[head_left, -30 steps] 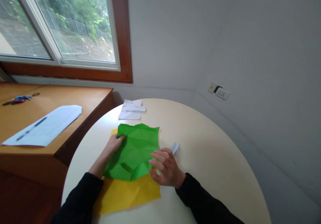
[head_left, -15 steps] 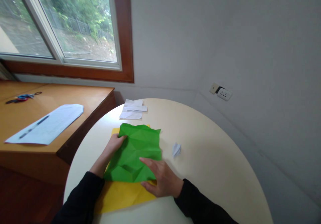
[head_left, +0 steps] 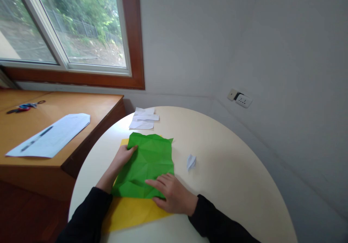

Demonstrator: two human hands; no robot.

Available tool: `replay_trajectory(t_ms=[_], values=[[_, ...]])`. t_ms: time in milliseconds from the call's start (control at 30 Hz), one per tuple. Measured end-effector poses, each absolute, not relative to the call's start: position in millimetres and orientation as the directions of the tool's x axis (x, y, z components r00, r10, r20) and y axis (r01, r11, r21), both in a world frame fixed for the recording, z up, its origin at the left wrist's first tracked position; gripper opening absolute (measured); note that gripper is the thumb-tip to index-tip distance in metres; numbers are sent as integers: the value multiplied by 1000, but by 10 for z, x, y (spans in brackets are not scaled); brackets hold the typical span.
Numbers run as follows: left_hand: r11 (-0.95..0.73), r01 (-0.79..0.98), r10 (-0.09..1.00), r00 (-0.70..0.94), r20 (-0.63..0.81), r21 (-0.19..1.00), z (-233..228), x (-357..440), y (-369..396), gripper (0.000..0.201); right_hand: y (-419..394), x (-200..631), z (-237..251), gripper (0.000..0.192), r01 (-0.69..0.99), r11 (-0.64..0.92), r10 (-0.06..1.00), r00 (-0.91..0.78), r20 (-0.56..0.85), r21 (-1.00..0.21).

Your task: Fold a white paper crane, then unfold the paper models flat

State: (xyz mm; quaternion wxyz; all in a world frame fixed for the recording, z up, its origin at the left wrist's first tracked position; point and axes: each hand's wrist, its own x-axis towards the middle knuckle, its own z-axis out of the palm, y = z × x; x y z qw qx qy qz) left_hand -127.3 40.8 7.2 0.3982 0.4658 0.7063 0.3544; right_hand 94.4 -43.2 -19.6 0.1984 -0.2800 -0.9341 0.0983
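Note:
A creased green paper sheet (head_left: 148, 163) lies on a yellow sheet (head_left: 133, 212) on the round cream table (head_left: 231, 177). My left hand (head_left: 122, 157) rests flat on the green sheet's left edge, fingers pointing right. My right hand (head_left: 170, 194) presses flat on its near right corner, fingers spread toward the left. Neither hand grips anything. Both sleeves are black.
A small folded white paper piece (head_left: 191, 161) lies right of the green sheet. White paper scraps (head_left: 143, 119) sit at the table's far edge. A wooden desk (head_left: 89, 105) at left holds a white sheet (head_left: 51, 136), a pen (head_left: 36, 138) and scissors (head_left: 23, 107). A wall socket (head_left: 243, 100) is at right.
My right hand slid left and nearer along the green sheet's lower edge, flattening it. The small white piece, earlier beside the fingers, now lies apart. My left hand stayed put.

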Motion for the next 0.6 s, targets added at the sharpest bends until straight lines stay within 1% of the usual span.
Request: replay_trajectory(t_ms=[200, 300, 400, 500, 567, 600], values=[[199, 529, 973, -211, -99, 825, 25, -1341, 446, 40, -416, 935, -233, 38, 475, 850, 526, -771, 358, -227], [180, 638, 973, -227, -40, 749, -4, -1371, 476, 40, -407, 933, -251, 35, 460, 863, 504, -767, 397, -207], [185, 726, 970, -244, -4, 662, -31, -1394, 505, 41, -395, 934, -260, 30, 414, 895, 441, -776, 451, -164], [162, 754, 973, -229, 24, 637, -51, -1411, 521, 40, -388, 933, -274, 28, 373, 920, 384, -785, 486, -124], [142, 757, 974, -223, 48, 638, -57, -1421, 524, 38, -389, 931, -291, 29, 345, 928, 367, -788, 494, -141], [138, 754, 974, -222, 52, 642, -58, -1426, 524, 38, -392, 930, -299, 29, 332, 928, 372, -782, 500, -171]])
